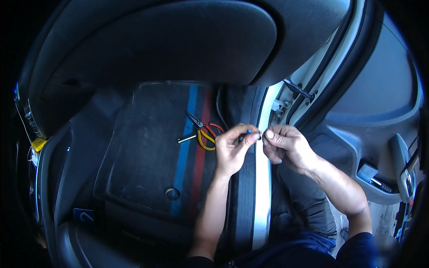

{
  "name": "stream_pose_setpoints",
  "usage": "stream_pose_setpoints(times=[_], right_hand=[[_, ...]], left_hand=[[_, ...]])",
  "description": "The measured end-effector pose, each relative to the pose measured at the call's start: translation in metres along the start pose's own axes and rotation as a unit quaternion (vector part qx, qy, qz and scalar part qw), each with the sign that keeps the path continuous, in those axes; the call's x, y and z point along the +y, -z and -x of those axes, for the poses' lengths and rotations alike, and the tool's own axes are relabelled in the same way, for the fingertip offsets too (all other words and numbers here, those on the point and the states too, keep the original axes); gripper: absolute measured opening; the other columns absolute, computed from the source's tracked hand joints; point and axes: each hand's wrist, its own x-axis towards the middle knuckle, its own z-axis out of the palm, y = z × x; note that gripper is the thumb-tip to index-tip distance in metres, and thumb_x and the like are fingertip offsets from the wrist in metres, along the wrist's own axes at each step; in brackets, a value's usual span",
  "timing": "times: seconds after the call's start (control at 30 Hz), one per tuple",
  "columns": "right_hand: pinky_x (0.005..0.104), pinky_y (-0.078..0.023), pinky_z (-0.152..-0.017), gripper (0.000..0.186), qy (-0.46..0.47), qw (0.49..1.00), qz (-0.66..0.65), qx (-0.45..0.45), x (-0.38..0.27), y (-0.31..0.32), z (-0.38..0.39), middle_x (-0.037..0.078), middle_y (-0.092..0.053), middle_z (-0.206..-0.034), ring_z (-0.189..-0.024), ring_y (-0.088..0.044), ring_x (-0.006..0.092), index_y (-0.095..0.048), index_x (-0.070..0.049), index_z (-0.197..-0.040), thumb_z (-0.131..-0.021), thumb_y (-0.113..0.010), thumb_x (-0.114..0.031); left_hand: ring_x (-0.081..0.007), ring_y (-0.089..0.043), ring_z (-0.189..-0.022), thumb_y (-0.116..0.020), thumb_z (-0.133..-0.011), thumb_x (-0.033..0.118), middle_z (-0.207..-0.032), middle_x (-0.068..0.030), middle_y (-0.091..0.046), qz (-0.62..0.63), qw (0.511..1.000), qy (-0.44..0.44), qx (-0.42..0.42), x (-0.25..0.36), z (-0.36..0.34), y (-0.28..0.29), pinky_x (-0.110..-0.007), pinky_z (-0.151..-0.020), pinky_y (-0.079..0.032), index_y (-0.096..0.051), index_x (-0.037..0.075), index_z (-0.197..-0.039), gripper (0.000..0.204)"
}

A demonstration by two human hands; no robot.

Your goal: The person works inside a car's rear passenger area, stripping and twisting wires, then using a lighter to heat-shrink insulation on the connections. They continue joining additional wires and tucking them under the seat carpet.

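Above the pale door sill [262,178], my two hands meet with their fingertips close together. My left hand [232,149] is closed in a pinch on a small blue piece [249,131], too small to name; part of it is hidden by the fingers. Thumb and fingers of my right hand [288,144] are pressed together just beside it, and whatever they hold is too small to make out. Left of my left hand, scissors [195,119] with one yellow and one red handle loop lie on the floor mat [147,147]. A short, light-coloured rod [187,138] lies next to them.
A dark car seat back [178,40] spans the top. The open car door [371,102] stands at the right, with a brush-like item [375,178] in its pocket. A yellow item [39,144] is at the far left. Blue and red stripes run along the mat.
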Motion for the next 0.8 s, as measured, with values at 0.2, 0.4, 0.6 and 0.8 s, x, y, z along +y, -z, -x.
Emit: stream_pose_setpoints(times=[0.2, 0.4, 0.6, 0.8], right_hand=[[0.0341, -0.043, -0.063, 0.023, 0.438, 0.611, 0.648, 0.120, -0.009, 0.011, -0.015, 0.008, -0.061, -0.071, -0.063, -0.060, 0.0197, -0.063, -0.005, -0.092, -0.089, -0.071, -0.026], [0.0275, -0.037, -0.055, 0.023, -0.066, 0.970, -0.235, 0.019, -0.003, -0.001, -0.002, 0.002, -0.056, -0.063, -0.057, -0.049, 0.0104, -0.063, -0.004, -0.079, -0.097, -0.055, -0.016], [0.0298, -0.048, -0.065, 0.024, 0.152, 0.901, 0.397, 0.086, -0.003, 0.011, -0.003, 0.010, -0.065, -0.075, -0.068, -0.064, 0.0190, -0.063, -0.002, -0.096, -0.093, -0.066, -0.026], [0.0322, -0.039, -0.057, 0.012, 0.442, 0.602, 0.661, 0.072, 0.003, 0.031, -0.008, 0.007, -0.057, -0.067, -0.059, -0.055, 0.0176, -0.063, -0.004, -0.084, -0.084, -0.072, -0.012]], left_hand=[[-0.0111, -0.069, -0.086, -0.071, -0.091, 0.009, -0.093, -0.0071, -0.072, 0.037, 0.998, 0.050, 0.022, 0.002, 0.002, -0.004, -0.023, -0.079, -0.056, -0.070, -0.002, -0.107, 0.020], [-0.0115, -0.069, -0.086, -0.071, -0.091, 0.009, -0.093, -0.0076, -0.073, 0.051, 0.998, 0.035, 0.009, 0.001, 0.003, -0.007, -0.024, -0.080, -0.056, -0.070, -0.002, -0.107, 0.020], [-0.0096, -0.067, -0.083, -0.071, -0.092, 0.008, -0.091, -0.0054, -0.071, 0.026, 0.997, 0.067, 0.036, -0.002, 0.001, -0.008, -0.022, -0.077, -0.054, -0.070, -0.003, -0.106, 0.018], [-0.0083, -0.065, -0.079, -0.071, -0.092, 0.010, -0.087, -0.0048, -0.071, 0.046, 0.995, 0.083, 0.020, -0.010, 0.005, -0.015, -0.022, -0.073, -0.053, -0.070, -0.003, -0.104, 0.018]])
